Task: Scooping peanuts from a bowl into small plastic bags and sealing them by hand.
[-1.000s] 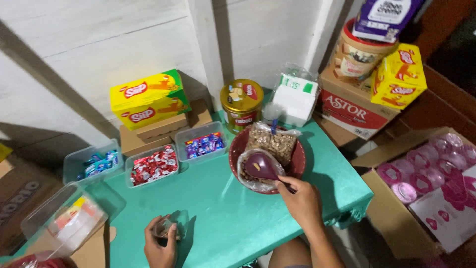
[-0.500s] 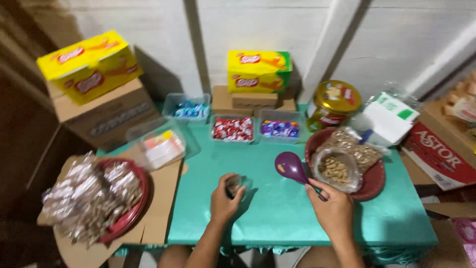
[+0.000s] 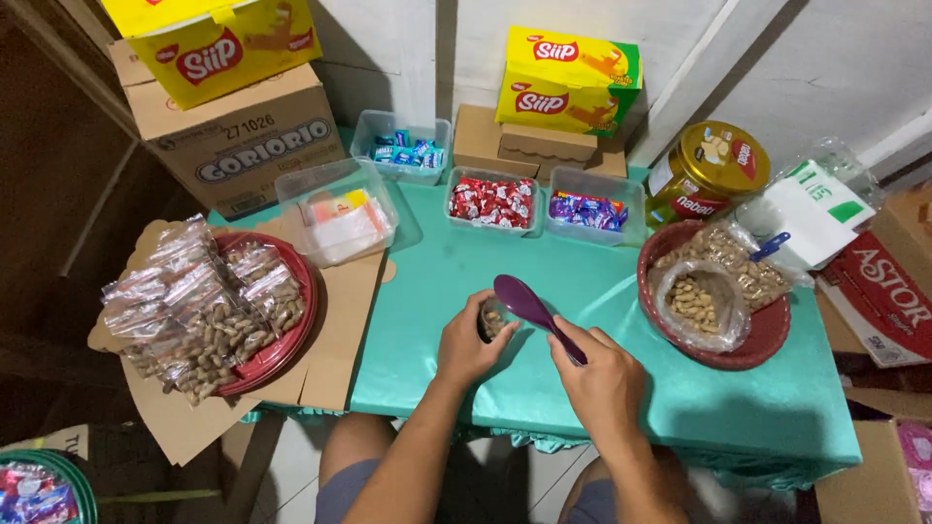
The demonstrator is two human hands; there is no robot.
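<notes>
Since the earlier frame, the purple spoon (image 3: 529, 303) has left the red basket of peanuts (image 3: 767, 335) and now sits tipped over the small clear bag (image 3: 490, 318) at table centre. On the teal table (image 3: 680, 408), largest first: the left-hand red tray of filled peanut packets (image 3: 209, 311) is heaped, indicating many portions done; the basket on the right holds loose peanuts, so stock remains. Right hand (image 3: 604, 378) is closed around the spoon handle. Left hand (image 3: 466, 342) is wrapped around the small bag, which appears partly filled and unsealed.
</notes>
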